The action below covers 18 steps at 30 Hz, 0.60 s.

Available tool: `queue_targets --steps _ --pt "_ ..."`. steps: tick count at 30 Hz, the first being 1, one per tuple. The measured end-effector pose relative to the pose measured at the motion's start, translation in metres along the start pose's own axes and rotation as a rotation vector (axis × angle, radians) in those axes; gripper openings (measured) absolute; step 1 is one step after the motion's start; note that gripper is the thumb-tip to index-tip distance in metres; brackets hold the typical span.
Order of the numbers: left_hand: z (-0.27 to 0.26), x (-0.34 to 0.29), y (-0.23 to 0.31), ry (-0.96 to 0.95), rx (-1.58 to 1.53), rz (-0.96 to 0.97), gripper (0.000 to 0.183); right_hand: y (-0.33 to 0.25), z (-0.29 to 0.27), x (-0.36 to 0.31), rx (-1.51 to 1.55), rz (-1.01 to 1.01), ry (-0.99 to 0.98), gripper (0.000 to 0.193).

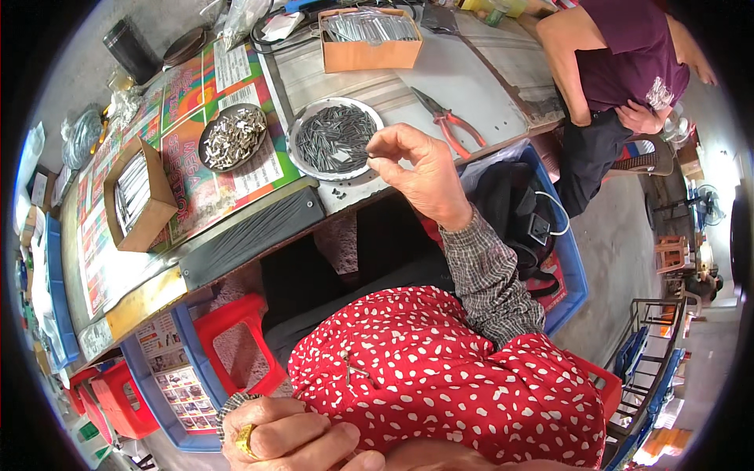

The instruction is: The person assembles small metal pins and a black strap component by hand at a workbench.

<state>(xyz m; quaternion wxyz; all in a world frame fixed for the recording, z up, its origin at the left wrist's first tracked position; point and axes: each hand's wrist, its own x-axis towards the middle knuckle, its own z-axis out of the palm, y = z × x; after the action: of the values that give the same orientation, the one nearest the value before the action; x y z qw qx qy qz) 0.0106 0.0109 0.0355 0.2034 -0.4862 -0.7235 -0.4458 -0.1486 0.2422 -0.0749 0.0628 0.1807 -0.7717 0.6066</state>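
Note:
Over the right rim of a white bowl (295, 154) is my right hand (424, 173), thumb and forefinger closed in a pinch; a tiny dark bit shows at the tips, too small to name. Many thin dark metal pins (334, 129) fill the bowl. Near my body at the lower edge, my left hand (287, 436) is curled closed, a gold ring on one finger; what it may hold is hidden. Pliers with red handles (452, 129) lie right of the bowl. Left of it stands a dark dish (206, 161) heaped with small pale metal pieces (236, 133).
Cardboard boxes of silver rods stand at the back (369, 56) and left (151, 224). A few small dark bits (338, 193) lie by the table's front edge. A blue bin (577, 275) holds a dark bag at right. Another person (628, 55) sits at the far right.

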Motion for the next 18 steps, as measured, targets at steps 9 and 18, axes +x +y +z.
queue_targets --steps 9,18 --pt "0.002 0.003 0.006 0.011 0.011 -0.035 0.022 0.001 0.002 -0.008 0.096 -0.021 0.019 0.021" --pt "-0.002 0.004 0.002 -0.048 -0.054 -0.03 0.023 -0.005 0.002 -0.012 0.032 -0.069 -0.015 0.014"
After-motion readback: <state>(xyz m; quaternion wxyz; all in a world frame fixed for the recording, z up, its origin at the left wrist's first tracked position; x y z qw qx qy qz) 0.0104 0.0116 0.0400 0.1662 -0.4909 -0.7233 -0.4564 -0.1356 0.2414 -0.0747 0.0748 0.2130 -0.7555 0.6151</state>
